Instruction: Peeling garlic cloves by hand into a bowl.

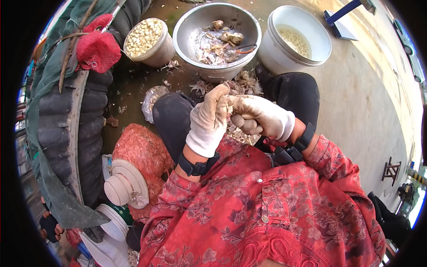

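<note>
My left hand (209,115) and my right hand (257,115), both in pale, soiled knit work gloves, meet in front of my lap. Between their fingers is a bit of garlic (230,110), mostly hidden by the gloves. Just beyond them stands a metal bowl (182,45) with garlic bulbs (232,37), loose papery skins (213,53) and an orange-handled tool (246,51). To its left a tub is full of peeled garlic cloves (144,37). On the right, a white bucket (312,30) has peeled cloves (295,41) lying in liquid.
Garlic skins (248,83) litter the ground between my knees. A red mesh sack (141,147) with a straw hat (121,185) against it lies at my left. Beyond it is a large black tyre (91,133) partly draped in green netting (63,200). A blue-posted platform scale (343,28) stands far right.
</note>
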Tool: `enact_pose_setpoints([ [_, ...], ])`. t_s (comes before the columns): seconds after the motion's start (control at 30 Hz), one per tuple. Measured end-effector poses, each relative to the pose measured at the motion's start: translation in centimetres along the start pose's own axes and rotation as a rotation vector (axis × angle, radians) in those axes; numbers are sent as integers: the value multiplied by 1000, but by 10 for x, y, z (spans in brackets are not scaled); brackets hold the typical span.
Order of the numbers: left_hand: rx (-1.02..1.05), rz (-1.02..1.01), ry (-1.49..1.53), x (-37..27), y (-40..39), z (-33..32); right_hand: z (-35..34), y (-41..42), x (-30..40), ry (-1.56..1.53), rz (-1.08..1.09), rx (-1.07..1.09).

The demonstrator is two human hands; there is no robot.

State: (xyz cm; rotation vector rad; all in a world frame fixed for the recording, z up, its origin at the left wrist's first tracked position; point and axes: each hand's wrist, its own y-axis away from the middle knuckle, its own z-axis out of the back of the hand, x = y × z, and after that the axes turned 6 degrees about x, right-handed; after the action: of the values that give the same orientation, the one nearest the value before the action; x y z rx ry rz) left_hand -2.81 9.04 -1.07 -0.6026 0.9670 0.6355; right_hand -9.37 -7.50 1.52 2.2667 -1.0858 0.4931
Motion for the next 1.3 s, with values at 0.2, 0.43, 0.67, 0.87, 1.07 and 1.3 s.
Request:
enact_pose_setpoints([
  [0.2, 22, -117, -40, 2, 0, 2, -16, 5, 5, 40, -10, -25],
  [0.43, -36, -208, -132, 3, 4, 1, -10, 1, -1, 109, -59, 29],
  [0.67, 63, -212, -255, -5, 11, 6, -10, 3, -10, 107, -82, 51],
  [0.87, 59, -198, -355, -8, 16, 12, -4, -3, -17, -91, -94, 89],
  [1.07, 41, -138, -222, -9, 20, 8, -8, 0, -18, -45, -72, 93],
  [1.3, -57, -136, -228, -10, 21, -3, -3, 5, -20, -35, 33, 159],
])
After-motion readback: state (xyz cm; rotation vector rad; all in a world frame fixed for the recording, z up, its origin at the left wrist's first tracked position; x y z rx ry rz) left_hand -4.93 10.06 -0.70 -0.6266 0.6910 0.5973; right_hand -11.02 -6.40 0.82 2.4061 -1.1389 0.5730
